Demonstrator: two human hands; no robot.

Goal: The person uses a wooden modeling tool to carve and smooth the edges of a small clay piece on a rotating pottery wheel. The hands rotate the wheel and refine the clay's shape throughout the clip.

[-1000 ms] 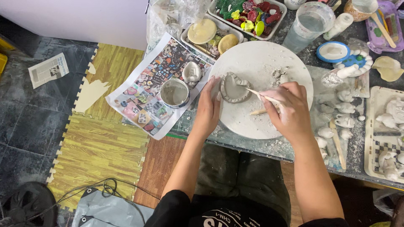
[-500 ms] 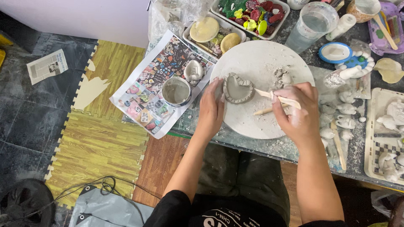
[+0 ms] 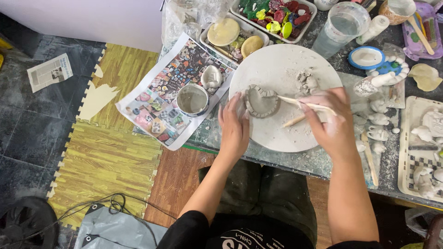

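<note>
On the round white plaster slab point(image 3: 281, 133) near the front edge of the table point(image 3: 323, 161) lies a small grey heart-shaped clay dish point(image 3: 261, 100), set toward the slab's left side. The left hand point(image 3: 234, 127) rests against the dish's left rim, fingers curved around it and touching the clay. The right hand point(image 3: 330, 124) is closed around a thin wooden modelling stick point(image 3: 295, 102), whose tip reaches the right rim of the dish; a second wooden stick point(image 3: 293, 121) pokes out below the hand and lies on the slab. A few grey clay scraps point(image 3: 307, 82) sit on the slab just behind the right hand.

Left of the slab, a printed sheet of colourful pictures point(image 3: 168, 94) hangs over the table's left edge; on it stand a small grey clay cup point(image 3: 192, 99) and, just behind that, a pale clay figure point(image 3: 212, 77). Toward the back edge are a white tray of round yellowish pieces point(image 3: 233, 37), a tray of painted red and green pieces point(image 3: 277, 14) and a clear plastic cup of cloudy water point(image 3: 339, 27). Along the right edge lie many unpainted white clay figures point(image 3: 378, 120) and a cream tray holding more of them point(image 3: 424, 143). A flat wooden tool point(image 3: 370, 159) lies beside the right wrist.
</note>
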